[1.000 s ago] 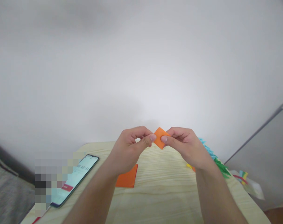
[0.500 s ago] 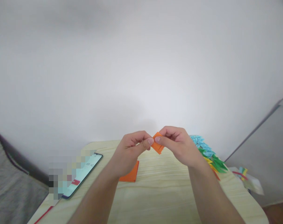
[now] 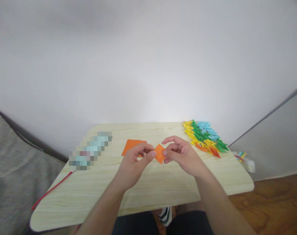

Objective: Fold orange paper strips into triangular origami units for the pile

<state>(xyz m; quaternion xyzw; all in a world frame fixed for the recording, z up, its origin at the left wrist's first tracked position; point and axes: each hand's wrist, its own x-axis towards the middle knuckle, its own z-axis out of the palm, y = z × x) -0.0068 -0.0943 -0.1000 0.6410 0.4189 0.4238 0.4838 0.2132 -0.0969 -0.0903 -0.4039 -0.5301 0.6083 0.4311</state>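
Left hand and right hand pinch an orange paper square at opposite corners, where light pressure should prevent crumpling.

The left hand and the right hand pinch a small orange paper between them above a pale table; a larger orange sheet lies just beyond the left hand, colourful folded pieces beyond the right

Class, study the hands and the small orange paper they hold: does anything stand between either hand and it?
Nothing visible does: the left hand and right hand touch the small orange paper directly, at opposite sides. The other orange paper lies on the table, partly behind the left hand.
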